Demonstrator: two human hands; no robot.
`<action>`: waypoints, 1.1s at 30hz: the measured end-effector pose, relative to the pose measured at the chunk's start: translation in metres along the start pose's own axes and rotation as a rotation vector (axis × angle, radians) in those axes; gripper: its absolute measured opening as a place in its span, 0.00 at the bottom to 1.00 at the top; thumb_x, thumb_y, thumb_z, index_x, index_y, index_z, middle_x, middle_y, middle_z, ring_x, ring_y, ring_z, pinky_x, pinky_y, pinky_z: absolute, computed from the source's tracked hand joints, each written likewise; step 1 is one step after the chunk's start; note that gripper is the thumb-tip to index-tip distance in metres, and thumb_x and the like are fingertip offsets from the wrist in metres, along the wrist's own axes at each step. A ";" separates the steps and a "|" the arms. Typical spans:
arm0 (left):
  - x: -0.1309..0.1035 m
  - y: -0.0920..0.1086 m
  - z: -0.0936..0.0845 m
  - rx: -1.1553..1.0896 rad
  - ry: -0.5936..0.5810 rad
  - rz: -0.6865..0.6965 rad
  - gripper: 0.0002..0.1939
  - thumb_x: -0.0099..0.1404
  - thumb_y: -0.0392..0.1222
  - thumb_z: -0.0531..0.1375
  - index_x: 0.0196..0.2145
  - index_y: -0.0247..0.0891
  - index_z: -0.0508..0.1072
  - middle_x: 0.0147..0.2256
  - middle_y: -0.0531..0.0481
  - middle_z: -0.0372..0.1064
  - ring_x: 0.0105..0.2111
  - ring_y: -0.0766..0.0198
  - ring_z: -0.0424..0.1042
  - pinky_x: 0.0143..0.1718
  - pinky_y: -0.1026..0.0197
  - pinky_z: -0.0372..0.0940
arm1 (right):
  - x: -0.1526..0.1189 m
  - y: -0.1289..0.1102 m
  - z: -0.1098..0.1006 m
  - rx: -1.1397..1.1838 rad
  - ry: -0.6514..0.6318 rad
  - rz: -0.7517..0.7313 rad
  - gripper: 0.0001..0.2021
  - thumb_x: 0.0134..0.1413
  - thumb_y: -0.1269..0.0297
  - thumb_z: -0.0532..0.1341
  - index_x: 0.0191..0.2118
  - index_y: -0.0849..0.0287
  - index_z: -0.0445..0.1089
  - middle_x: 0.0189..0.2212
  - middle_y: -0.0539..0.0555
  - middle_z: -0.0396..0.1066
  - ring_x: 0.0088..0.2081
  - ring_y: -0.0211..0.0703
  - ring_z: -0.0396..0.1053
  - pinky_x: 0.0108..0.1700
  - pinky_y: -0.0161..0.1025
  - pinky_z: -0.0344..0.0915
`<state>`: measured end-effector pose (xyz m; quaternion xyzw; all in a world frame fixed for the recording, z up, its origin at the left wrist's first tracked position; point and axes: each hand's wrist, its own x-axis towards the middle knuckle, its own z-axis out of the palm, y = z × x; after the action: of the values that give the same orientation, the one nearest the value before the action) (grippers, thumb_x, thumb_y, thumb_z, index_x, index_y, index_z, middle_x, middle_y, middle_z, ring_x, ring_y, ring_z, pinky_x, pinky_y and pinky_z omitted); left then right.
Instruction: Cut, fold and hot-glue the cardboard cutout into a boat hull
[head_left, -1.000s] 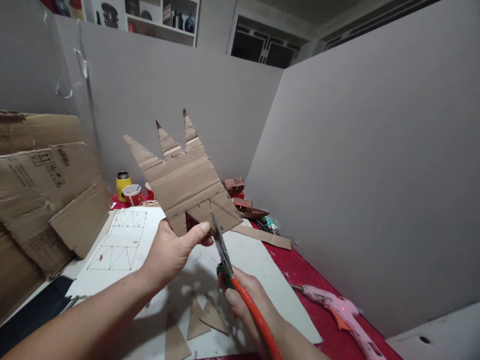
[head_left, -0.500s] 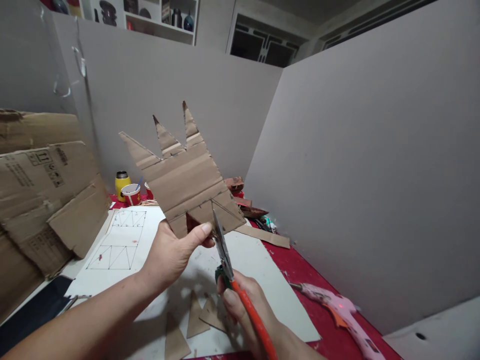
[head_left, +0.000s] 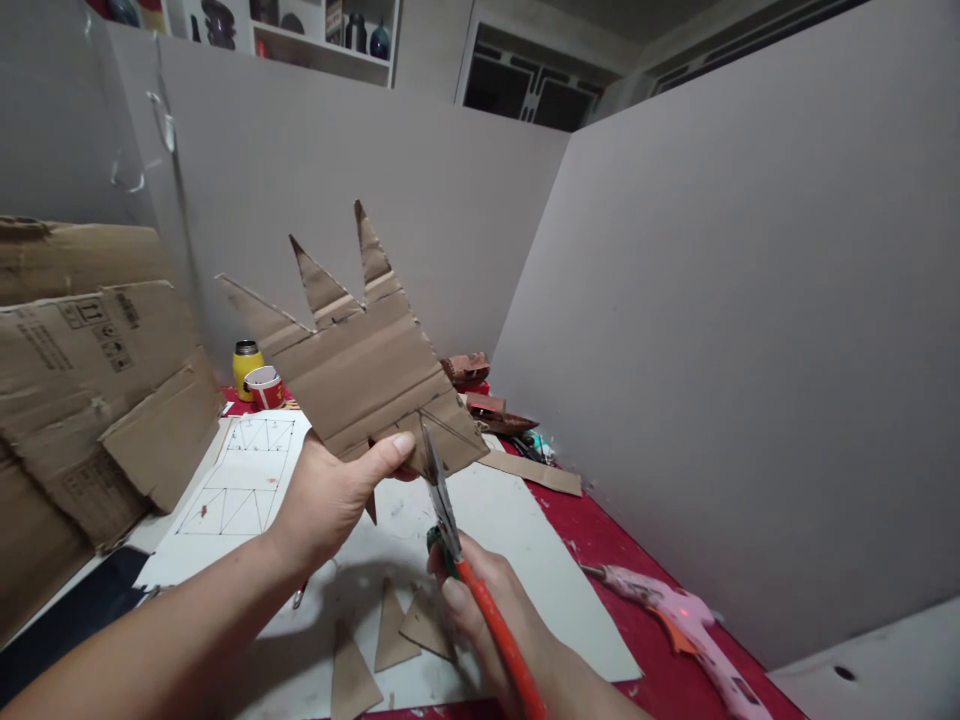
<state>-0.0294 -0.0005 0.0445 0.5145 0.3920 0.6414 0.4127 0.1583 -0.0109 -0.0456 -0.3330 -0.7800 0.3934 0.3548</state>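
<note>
A brown cardboard piece with pointed triangular spikes along its upper edge is held up in the air. My left hand grips its lower edge, thumb on the near face. In my right hand is a pair of scissors with an orange handle. Its blades point up and lie at the cardboard's lower edge, close to a drawn pencil line and to my left thumb. Below the hands, several cut cardboard triangles rest on a white sheet.
A pink glue gun lies on the red tablecloth at right. Left are stacked cardboard boxes and a drawn paper template. Farther back stand a yellow bottle and a red-white cup. Grey panels surround the table.
The cardboard piece has tilted and shifted slightly left and down, with my left hand moving along. The scissors stay at its lower edge, nearly in the same place.
</note>
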 end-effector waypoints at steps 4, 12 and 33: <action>0.000 -0.003 0.002 -0.037 -0.004 -0.040 0.12 0.57 0.44 0.68 0.35 0.33 0.77 0.30 0.48 0.77 0.28 0.61 0.76 0.31 0.59 0.75 | -0.002 0.004 0.001 0.024 0.012 -0.007 0.22 0.62 0.41 0.50 0.33 0.58 0.59 0.23 0.46 0.56 0.24 0.35 0.53 0.27 0.35 0.53; 0.000 0.001 0.004 -0.051 -0.026 -0.061 0.11 0.57 0.43 0.67 0.35 0.33 0.77 0.33 0.46 0.78 0.27 0.63 0.76 0.30 0.61 0.74 | -0.007 -0.001 0.007 0.185 0.024 0.023 0.22 0.61 0.41 0.52 0.31 0.58 0.58 0.20 0.43 0.51 0.21 0.33 0.48 0.22 0.34 0.47; -0.006 0.001 0.008 -0.021 -0.051 -0.078 0.10 0.57 0.42 0.67 0.34 0.34 0.77 0.29 0.49 0.77 0.26 0.63 0.76 0.29 0.63 0.73 | -0.005 -0.004 0.004 0.174 0.028 0.012 0.22 0.62 0.43 0.51 0.32 0.58 0.60 0.20 0.45 0.55 0.20 0.33 0.52 0.22 0.33 0.50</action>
<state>-0.0213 -0.0057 0.0447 0.5108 0.3944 0.6154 0.4526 0.1567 -0.0183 -0.0449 -0.3109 -0.7359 0.4570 0.3912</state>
